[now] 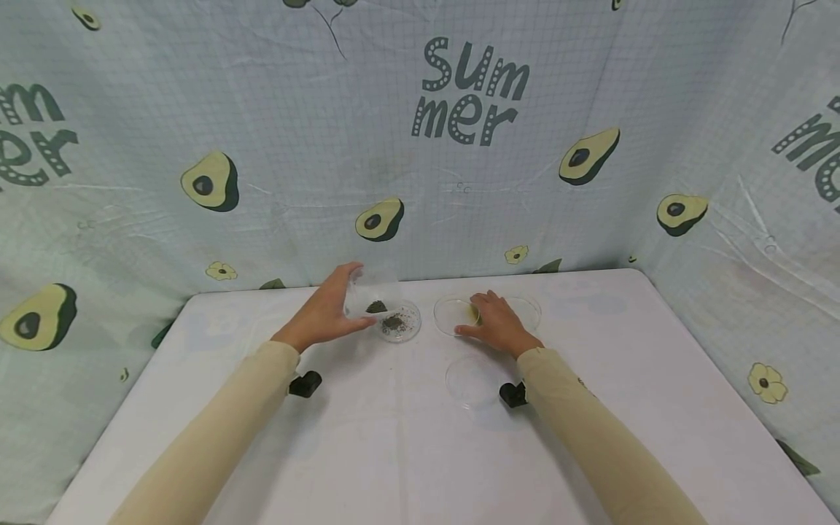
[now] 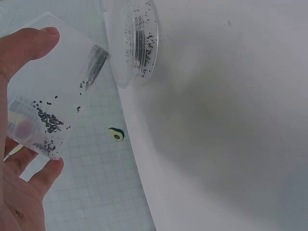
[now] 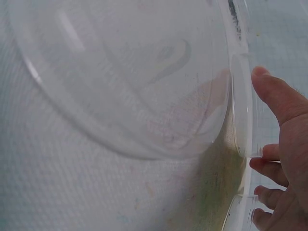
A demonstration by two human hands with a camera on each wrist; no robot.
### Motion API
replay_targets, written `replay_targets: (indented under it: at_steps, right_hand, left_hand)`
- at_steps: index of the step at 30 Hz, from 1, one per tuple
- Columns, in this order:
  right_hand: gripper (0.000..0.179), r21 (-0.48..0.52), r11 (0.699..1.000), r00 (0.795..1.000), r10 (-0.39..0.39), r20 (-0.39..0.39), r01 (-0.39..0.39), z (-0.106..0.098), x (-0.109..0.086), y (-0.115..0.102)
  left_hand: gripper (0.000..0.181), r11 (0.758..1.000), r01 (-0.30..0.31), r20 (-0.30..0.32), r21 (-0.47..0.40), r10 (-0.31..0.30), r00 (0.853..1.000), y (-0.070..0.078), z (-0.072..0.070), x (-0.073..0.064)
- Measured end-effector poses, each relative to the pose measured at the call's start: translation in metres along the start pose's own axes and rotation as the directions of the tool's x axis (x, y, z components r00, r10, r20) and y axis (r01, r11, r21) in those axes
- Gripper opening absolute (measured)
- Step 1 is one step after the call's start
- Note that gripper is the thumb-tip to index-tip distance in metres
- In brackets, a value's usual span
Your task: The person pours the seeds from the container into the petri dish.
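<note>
My left hand (image 1: 331, 306) grips a clear, square-edged plastic packet (image 2: 57, 82) tilted over a petri dish. Small dark seed-like grains lie in the packet's corners. Below it, the petri dish (image 1: 410, 328) on the table holds a scatter of the same grains. To the right, my right hand (image 1: 499, 321) reaches over an empty-looking petri dish (image 1: 446, 316), thumb and fingers bent at its rim. Its lower fingers lie near another clear dish (image 1: 531, 306), partly hidden behind the hand. In the right wrist view, the thumb (image 3: 272, 91) is by one end of the nearer dish.
A clear round lid or dish (image 1: 469, 383) lies nearer on the white table (image 1: 394, 452), large in the right wrist view. A cloth curtain (image 1: 295, 146) printed with avocados hangs right behind the table's back edge. Black wrist camera mounts (image 1: 305, 384) sit under both forearms.
</note>
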State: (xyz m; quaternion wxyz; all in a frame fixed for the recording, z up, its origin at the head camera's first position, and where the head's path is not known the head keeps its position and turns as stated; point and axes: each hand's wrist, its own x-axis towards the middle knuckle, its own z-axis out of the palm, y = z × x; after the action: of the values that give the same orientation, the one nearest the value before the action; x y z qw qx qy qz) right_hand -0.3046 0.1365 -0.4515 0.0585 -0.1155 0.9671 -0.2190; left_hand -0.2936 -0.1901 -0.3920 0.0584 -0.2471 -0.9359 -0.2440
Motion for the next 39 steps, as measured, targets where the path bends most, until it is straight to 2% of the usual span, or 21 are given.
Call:
replay_targets:
  at_steps: [5,15,28,39]
  right_hand:
    - [0.081,0.003,1.000,1.000,-0.001,-0.002,0.001,0.000,-0.001,0.000]
    - [0.081,0.006,1.000,1.000,-0.019,-0.005,0.019,0.001,-0.003,0.001]
    - [0.081,0.013,1.000,1.000,0.012,0.005,-0.012,0.002,-0.002,0.001]
    - [0.082,0.007,1.000,1.000,-0.006,-0.003,0.006,0.003,-0.002,0.002]
  left_hand:
    - [0.098,1.000,-0.018,-0.002,0.018,0.018,1.000,0.003,0.001,0.003]
    - [0.096,0.993,-0.101,-0.023,0.052,0.103,0.994,0.005,0.006,0.010]
    - [0.093,0.988,-0.144,0.009,0.050,0.144,0.990,0.012,0.010,0.018]
    - [0.093,0.976,-0.196,0.025,0.097,0.194,0.981,0.020,0.012,0.026]
